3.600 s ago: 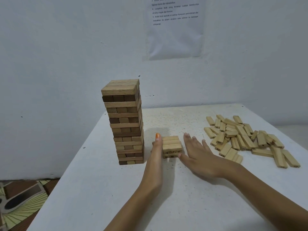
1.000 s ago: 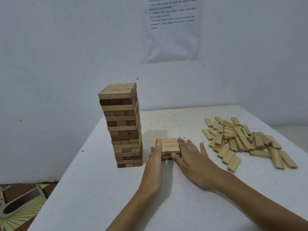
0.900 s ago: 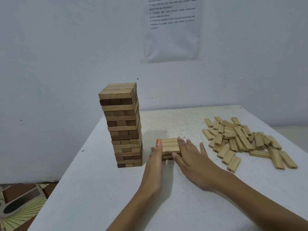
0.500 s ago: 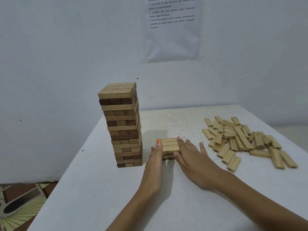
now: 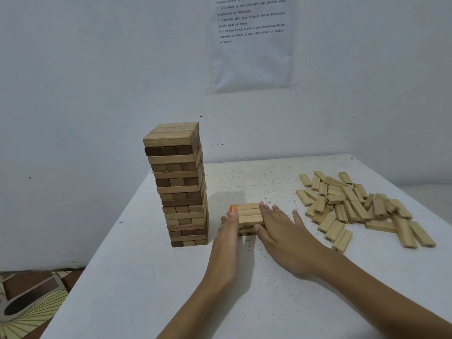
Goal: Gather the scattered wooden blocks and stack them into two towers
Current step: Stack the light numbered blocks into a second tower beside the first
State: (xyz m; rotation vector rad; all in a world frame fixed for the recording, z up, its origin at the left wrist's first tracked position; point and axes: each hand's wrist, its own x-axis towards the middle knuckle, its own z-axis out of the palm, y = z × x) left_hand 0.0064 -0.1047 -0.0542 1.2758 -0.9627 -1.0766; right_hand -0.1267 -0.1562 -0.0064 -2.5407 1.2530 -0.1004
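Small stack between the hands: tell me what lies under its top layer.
Under the top three blocks, numbered block ends face the camera, above the table. The left hand and right hand cover its sides, so the number of lower layers is unclear.

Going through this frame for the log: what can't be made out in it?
Head view only.
Short pale wooden stack: sides covered by the left hand and right hand; printed end numbers partly hidden.
Tall two-tone wooden tower: far faces turned away.
Heap of loose pale wooden blocks: overlapping, so no count; most numbers too small.
White printed sheet on the wall: top cut by the frame edge, text blurred.
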